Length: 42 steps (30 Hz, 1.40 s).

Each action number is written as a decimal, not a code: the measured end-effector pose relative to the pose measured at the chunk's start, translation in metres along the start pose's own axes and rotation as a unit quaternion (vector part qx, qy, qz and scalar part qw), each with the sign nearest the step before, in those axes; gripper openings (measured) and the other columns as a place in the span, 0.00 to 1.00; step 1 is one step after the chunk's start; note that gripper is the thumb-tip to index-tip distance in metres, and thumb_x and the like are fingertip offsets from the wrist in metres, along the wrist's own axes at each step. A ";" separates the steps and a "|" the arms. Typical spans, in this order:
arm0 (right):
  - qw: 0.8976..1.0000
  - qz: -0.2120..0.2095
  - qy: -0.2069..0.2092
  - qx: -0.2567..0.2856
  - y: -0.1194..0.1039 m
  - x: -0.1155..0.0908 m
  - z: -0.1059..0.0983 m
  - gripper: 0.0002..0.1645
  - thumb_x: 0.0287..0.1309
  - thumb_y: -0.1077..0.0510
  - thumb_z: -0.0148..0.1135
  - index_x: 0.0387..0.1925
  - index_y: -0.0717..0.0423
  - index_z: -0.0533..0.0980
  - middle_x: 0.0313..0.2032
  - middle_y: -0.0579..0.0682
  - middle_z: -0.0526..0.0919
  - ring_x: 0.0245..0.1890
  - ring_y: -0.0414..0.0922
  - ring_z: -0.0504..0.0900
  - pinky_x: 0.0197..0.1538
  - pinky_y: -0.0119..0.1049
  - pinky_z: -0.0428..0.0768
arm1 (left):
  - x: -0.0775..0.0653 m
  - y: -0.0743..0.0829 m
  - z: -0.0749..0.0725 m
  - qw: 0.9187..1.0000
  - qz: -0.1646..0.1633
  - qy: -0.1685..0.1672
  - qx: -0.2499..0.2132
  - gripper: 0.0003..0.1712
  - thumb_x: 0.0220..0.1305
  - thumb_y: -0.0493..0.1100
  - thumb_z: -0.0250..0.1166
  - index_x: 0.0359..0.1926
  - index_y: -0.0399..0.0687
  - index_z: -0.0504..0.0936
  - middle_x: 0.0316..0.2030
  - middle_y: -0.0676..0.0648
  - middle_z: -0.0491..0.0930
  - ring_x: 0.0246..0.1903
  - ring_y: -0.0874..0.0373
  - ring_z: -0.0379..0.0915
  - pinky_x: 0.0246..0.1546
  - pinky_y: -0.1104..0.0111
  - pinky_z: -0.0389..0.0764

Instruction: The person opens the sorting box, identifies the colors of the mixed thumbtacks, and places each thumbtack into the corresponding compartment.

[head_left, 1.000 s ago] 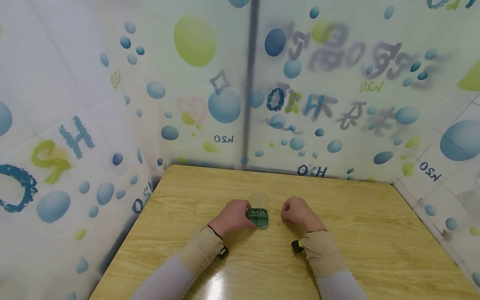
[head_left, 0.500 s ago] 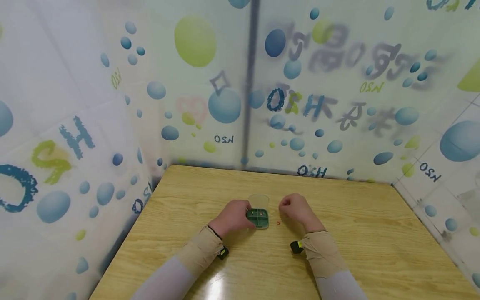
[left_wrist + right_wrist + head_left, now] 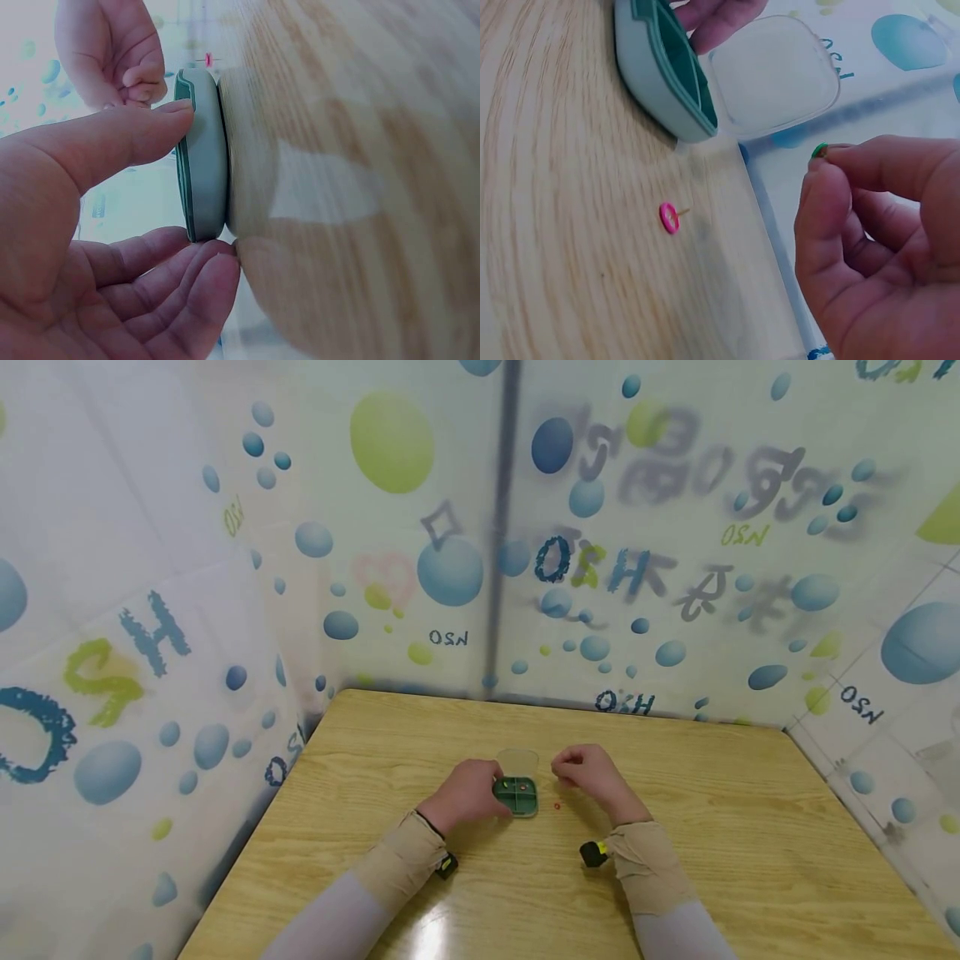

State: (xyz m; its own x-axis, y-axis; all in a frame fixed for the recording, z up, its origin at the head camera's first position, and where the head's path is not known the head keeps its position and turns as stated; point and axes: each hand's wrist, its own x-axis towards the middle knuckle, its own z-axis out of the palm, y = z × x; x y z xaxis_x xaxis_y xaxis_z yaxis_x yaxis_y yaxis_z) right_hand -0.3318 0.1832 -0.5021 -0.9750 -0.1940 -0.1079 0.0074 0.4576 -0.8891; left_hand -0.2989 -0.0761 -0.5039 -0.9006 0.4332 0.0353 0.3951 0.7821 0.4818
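My left hand [image 3: 468,789] grips a small green compartment box [image 3: 517,804] on the table, thumb on its near rim and fingers at the far side. Its clear lid [image 3: 776,75] is swung back. Tiny coloured pieces lie in the two rear compartments in the head view. To the right of the box, my right hand [image 3: 592,774] pinches a green thumbtack [image 3: 820,150] between thumb and forefinger. On the wood between box and right hand lies a pink thumbtack [image 3: 669,217], its gold pin sticking out.
The wooden table [image 3: 405,735] runs back to a patterned curtain [image 3: 397,552] with blue and green dots. More of this sheeting hangs at the left and right sides. A small black camera [image 3: 593,854] is strapped at the right wrist.
My right hand has shifted a little left and away from me, toward the box's lid, and its fingertips have come into view. The left hand and the box stay in place.
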 end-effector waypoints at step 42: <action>0.709 -0.110 -0.215 0.663 0.033 0.006 0.002 0.24 0.84 0.65 0.34 0.37 0.56 0.77 0.36 0.48 0.82 0.38 0.39 0.78 0.45 0.24 0.78 | -0.001 0.004 -0.003 1.000 -0.009 0.002 -0.007 0.27 0.51 0.50 0.85 0.48 0.43 0.87 0.39 0.47 0.88 0.36 0.56 0.79 0.43 0.61 0.81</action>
State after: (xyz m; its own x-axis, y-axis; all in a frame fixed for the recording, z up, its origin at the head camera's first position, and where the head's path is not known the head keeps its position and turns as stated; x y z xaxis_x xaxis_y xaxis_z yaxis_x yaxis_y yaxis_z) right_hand -0.3373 0.1951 -0.5331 -0.8288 -0.5121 0.2253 0.3465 -0.7860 -0.5120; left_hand -0.2971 -0.0747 -0.4997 -0.9085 0.4168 0.0297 0.3757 0.7835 0.4949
